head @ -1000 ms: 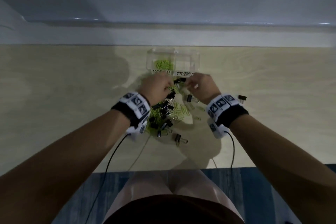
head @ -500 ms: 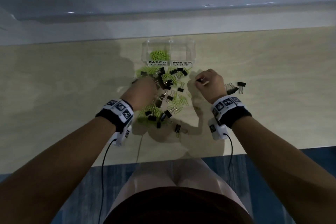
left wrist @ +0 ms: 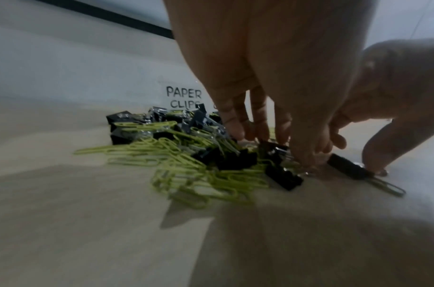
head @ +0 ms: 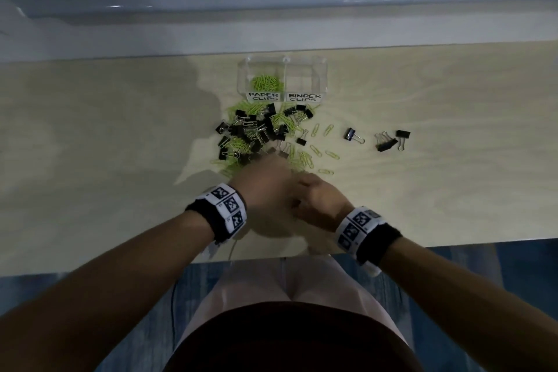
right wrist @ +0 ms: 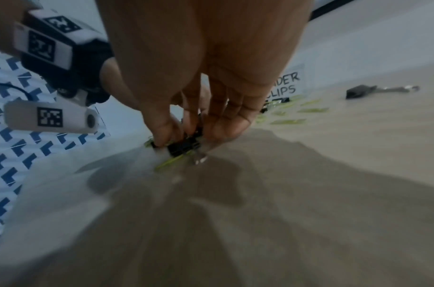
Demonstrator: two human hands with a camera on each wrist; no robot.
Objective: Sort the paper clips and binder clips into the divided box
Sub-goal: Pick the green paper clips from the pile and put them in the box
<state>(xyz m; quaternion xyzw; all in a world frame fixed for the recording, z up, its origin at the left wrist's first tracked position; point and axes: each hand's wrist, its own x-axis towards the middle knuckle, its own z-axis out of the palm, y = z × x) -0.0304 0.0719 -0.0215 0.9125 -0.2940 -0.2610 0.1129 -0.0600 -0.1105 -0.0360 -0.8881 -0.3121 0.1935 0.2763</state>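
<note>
Both hands moved nearer, right hand (right wrist: pixel 198 87) pinching binder clip (right wrist: pixel 184 145)

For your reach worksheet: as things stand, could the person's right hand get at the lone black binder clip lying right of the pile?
Probably yes. The black binder clip lies alone on bare wooden table, forward and right of the right hand, with nothing between; that hand is busy at the pile.

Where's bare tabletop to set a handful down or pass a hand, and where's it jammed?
Free: the pale wooden table left of the mixed pile of green paper clips and black binder clips, and right of the three stray black binder clips. Crowded: from the clear divided box to both hands, left hand and right hand.
</note>
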